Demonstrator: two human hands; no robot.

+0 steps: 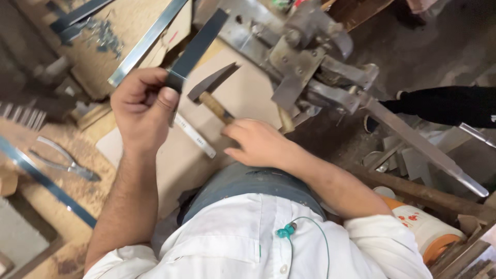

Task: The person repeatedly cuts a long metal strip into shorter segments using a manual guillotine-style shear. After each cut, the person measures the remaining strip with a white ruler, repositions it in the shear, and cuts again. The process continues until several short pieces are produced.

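left hand [142, 106] clenched on dark metal strip [199, 44] | right hand [258, 142] gripping hammer [214, 88], head just beside strip | lever press [315, 62] beyond hammer | pliers [64, 160] well left of grip

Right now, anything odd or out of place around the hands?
Small metal bits lie scattered loose on the cardboard at upper left. Otherwise nothing stands out: left hand grips a dark flat metal strip, right hand a wooden-handled hammer.
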